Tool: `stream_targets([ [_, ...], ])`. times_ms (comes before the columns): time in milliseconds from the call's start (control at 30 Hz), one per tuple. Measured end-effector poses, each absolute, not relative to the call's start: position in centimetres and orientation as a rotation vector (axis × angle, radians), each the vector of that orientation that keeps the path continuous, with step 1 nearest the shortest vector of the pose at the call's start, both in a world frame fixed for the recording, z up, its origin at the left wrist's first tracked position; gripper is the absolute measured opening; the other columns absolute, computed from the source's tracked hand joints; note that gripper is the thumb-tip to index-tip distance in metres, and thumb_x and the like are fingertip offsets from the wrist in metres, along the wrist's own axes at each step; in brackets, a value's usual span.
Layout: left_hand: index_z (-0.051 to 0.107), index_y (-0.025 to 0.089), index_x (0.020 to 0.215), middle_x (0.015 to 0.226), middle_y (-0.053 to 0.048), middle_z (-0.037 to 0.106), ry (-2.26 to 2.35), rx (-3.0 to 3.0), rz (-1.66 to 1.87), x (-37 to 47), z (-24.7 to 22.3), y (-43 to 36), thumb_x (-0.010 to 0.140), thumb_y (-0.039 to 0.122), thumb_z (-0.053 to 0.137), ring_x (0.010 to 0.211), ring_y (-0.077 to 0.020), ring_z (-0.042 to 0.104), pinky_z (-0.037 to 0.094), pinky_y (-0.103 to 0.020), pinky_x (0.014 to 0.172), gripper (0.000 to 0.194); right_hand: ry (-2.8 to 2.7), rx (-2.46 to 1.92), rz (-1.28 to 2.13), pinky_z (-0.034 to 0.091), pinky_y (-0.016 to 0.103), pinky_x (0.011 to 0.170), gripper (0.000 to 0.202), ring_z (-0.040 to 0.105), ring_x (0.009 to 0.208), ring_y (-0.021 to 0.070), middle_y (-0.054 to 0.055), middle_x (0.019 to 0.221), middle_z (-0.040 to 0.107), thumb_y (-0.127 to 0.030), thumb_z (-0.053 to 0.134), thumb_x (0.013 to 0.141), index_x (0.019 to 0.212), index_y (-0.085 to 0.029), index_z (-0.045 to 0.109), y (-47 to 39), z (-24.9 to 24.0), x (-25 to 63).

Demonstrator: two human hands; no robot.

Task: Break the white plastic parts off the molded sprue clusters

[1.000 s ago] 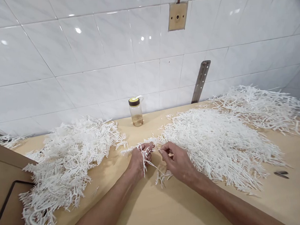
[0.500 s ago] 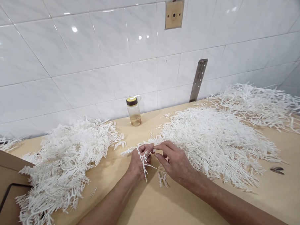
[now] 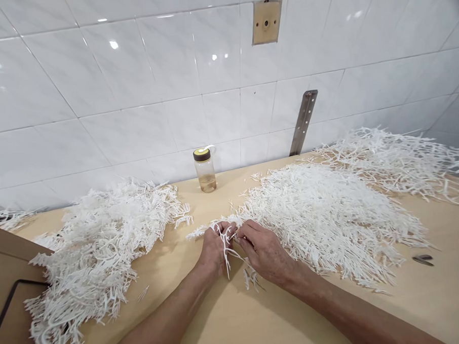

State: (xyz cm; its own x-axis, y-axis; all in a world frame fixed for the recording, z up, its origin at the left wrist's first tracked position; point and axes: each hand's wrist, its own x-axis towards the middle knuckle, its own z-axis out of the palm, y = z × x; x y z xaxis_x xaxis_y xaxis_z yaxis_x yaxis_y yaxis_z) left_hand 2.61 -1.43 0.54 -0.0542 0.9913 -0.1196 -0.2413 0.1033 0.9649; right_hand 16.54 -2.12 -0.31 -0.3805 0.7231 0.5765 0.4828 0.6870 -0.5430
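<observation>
My left hand (image 3: 211, 248) is closed around a white branched piece (image 3: 225, 242) that looks like a plastic twig; its prongs hang down over the fingers. Close against it, my right hand (image 3: 263, 247) is closed too, thumb and forefinger pinching at the left fingertips. What lies between those fingertips is too small to make out. Below the right hand, a small branched white piece (image 3: 251, 278) shows, partly behind the fingers. Just beyond both hands begins a big heap of thin white branched pieces (image 3: 330, 216).
Another white heap (image 3: 99, 248) covers the table's left side, beside a brown box (image 3: 14, 283). Against the tiled wall stand a lidded bottle (image 3: 205, 173) and a perforated metal strip (image 3: 304, 123). Larger branched pieces (image 3: 400, 162) lie back right, a small dark metal tool (image 3: 422, 260) nearer.
The branched piece has shifted slightly right and turned in my left hand. My right thumb and forefinger, apart before, have come together beside it.
</observation>
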Motion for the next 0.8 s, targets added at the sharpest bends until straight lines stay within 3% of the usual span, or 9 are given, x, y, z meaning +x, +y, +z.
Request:
stream_targets([
  [133, 0.049, 0.018, 0.059, 0.05, 0.008, 0.039, 1.149, 0.767, 1.342, 1.3, 0.7, -0.3, 0.053, 0.042, 0.084, 0.044, -0.0048, 0.03, 0.021, -0.022, 0.044, 0.043, -2.127, -0.86, 0.454, 0.041, 0.026, 0.063, 0.02, 0.054, 0.068, 0.0137, 0.002, 0.079, 0.059, -0.01, 0.046, 0.094, 0.079, -0.019, 0.056, -2.9, -0.1, 16.3],
  [300, 0.056, 0.015, 0.065, 0.061, 0.002, 0.056, 1.103, 0.885, 1.27, -0.3, 1.3, 0.7, 0.06, 0.045, 0.082, 0.044, -0.0042, 0.038, 0.026, -0.02, 0.043, 0.04, -2.165, -1.167, 0.507, 0.039, 0.027, 0.064, 0.016, 0.056, 0.068, 0.015, 0.001, 0.076, 0.061, -0.01, 0.052, 0.088, 0.076, -0.019, 0.057, -2.7, -0.4, 16.7],
  [400, 0.058, 0.015, 0.068, 0.064, 0.0, 0.061, 1.067, 0.938, 1.199, -0.5, 1.3, 0.7, 0.064, 0.044, 0.081, 0.043, -0.0037, 0.036, 0.023, -0.019, 0.041, 0.037, -2.246, -1.276, 0.526, 0.037, 0.027, 0.063, 0.018, 0.055, 0.066, 0.0153, 0.0, 0.071, 0.061, -0.007, 0.054, 0.082, 0.069, -0.019, 0.057, -2.3, -0.6, 17.2],
  [533, 0.06, 0.015, 0.071, 0.055, 0.003, 0.055, 1.004, 0.932, 1.111, -0.4, 1.4, 0.4, 0.063, 0.037, 0.082, 0.041, -0.0028, 0.032, 0.016, -0.019, 0.04, 0.032, -2.313, -1.247, 0.572, 0.034, 0.026, 0.059, 0.019, 0.053, 0.061, 0.0139, -0.001, 0.066, 0.061, -0.005, 0.055, 0.078, 0.066, -0.02, 0.057, -2.2, -0.6, 17.6],
  [667, 0.064, 0.013, 0.075, 0.054, 0.002, 0.054, 0.886, 0.938, 1.001, -0.7, 1.5, 0.3, 0.067, 0.034, 0.081, 0.039, -0.001, 0.027, 0.01, -0.02, 0.039, 0.029, -2.295, -1.28, 0.393, 0.031, 0.025, 0.054, 0.022, 0.05, 0.056, 0.0136, 0.0, 0.064, 0.058, -0.002, 0.052, 0.078, 0.067, -0.02, 0.056, -1.7, -0.8, 18.2],
  [800, 0.068, 0.012, 0.081, 0.055, 0.003, 0.051, 0.816, 0.99, 0.925, -1.1, 1.1, 0.3, 0.071, 0.037, 0.079, 0.038, 0.0001, 0.02, 0.004, -0.022, 0.04, 0.029, -2.093, -1.47, 0.081, 0.034, 0.028, 0.056, 0.02, 0.054, 0.06, 0.0161, 0.007, 0.078, 0.062, -0.002, 0.049, 0.084, 0.082, -0.017, 0.061, -0.1, -0.6, 19.7],
])
